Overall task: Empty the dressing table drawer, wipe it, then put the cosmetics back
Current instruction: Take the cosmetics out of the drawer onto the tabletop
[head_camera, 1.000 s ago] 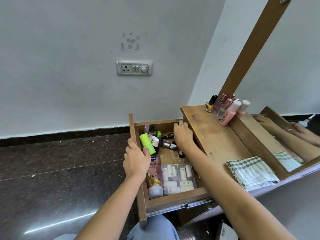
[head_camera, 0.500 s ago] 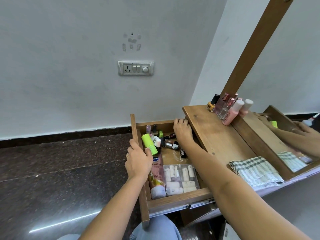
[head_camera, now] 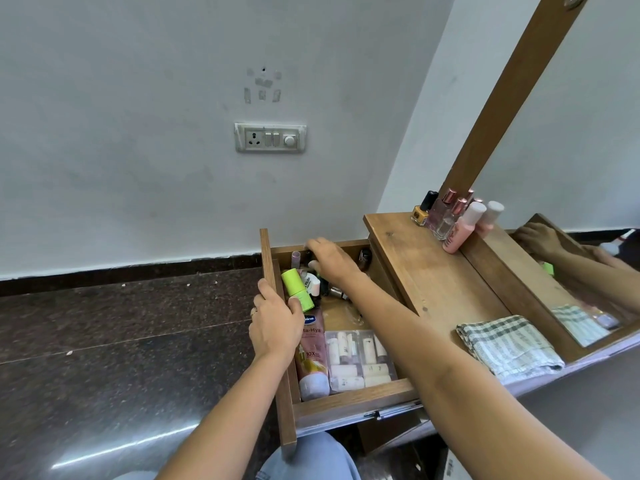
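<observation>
So, head view only: the drawer (head_camera: 349,401) is pulled well out and loaded, so I'd put us early in the emptying step. Left hand (head_camera: 275,327) sits on the drawer's left wall, fingers curled over the outside and thumb inside touching the green tube (head_camera: 297,289). It looks like a brace, so the drawer doesn't slide while the other hand digs. Right hand (head_camera: 332,261) reaches to the back of the drawer, fingers bent down into the small bottles (head_camera: 336,292) jumbled there. Its fingertips are hidden, so I can't tell whether one is pinched. Pink tube (head_camera: 313,355) and clear pouch (head_camera: 360,362) of sample sticks lie flat toward the front, side by side, untouched. Checked cloth (head_camera: 509,344) lies folded on the table top (head_camera: 433,271) near its front edge, probably staged for the wipe. Upright bottles (head_camera: 446,220) stand grouped at the mirror end of the top, likely the drop zone for whatever comes out.
</observation>
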The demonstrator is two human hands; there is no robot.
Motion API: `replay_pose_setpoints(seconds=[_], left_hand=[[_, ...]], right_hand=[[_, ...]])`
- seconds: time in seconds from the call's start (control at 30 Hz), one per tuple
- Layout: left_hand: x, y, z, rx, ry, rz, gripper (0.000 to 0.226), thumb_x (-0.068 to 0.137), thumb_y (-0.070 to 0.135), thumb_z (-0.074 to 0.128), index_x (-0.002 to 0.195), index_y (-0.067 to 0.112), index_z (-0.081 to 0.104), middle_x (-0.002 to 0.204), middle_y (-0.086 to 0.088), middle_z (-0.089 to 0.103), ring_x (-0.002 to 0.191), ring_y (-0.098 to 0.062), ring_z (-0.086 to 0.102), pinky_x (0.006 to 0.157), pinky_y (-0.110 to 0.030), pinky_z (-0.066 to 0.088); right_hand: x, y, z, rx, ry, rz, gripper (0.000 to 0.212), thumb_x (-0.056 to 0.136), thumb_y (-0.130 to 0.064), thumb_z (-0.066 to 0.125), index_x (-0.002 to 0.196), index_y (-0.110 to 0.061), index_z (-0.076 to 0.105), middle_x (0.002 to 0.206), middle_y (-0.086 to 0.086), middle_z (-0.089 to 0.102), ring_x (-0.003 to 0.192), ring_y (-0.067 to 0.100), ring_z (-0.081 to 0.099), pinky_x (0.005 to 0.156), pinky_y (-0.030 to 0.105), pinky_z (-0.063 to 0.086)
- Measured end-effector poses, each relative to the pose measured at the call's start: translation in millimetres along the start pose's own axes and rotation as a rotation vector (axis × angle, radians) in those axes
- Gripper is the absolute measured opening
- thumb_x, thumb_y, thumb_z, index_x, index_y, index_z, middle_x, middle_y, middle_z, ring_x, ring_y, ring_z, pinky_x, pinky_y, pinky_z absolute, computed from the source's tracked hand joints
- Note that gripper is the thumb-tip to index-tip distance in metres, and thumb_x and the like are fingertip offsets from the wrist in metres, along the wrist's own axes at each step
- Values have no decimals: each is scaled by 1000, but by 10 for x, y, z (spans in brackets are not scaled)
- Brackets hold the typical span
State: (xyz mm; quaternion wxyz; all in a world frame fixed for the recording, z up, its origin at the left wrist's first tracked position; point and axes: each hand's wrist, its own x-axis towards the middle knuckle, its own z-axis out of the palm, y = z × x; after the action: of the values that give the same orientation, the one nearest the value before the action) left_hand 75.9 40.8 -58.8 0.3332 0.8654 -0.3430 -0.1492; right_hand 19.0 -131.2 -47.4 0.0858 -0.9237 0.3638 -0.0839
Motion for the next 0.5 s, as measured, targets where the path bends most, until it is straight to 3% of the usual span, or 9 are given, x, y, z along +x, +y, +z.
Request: replay_pose_setpoints(seconds=[0.2,0.3,0.37,0.5], left_hand=[[2,-4,5,-10,-4,-1,63,93,33,53,142,7,24,122,-19,54,103,-35,59,77,-48,54],[9,-11,9,-22,-7,7,63,93,33,53,142,6,24,123,-19,53,104,-36,59,77,-47,53],[13,-10,8,-26,-8,10,63,93,33,53,142,6,24,122,-19,54,103,-35,59,76,-46,53],[16,-14,6,-27,-8,8,64,93,33,53,143,7,23,123,-19,54,104,-35,59,75,-46,54]], right_hand=[[-25,-105,-126,44,0,101,17,86,-7,57,102,-6,54,100,14,62,85,30,59,71,39,50],[-11,-69,-493,81,46,166,17,84,-11,58,100,-6,58,88,11,63,75,24,57,62,30,46],[0,24,-866,70,94,225,18,81,-12,63,98,-7,62,87,10,63,74,22,55,62,27,42],[-32,382,-1594,-1,130,403,23,74,-14,78,91,-3,66,85,10,65,78,22,61,70,30,51]])
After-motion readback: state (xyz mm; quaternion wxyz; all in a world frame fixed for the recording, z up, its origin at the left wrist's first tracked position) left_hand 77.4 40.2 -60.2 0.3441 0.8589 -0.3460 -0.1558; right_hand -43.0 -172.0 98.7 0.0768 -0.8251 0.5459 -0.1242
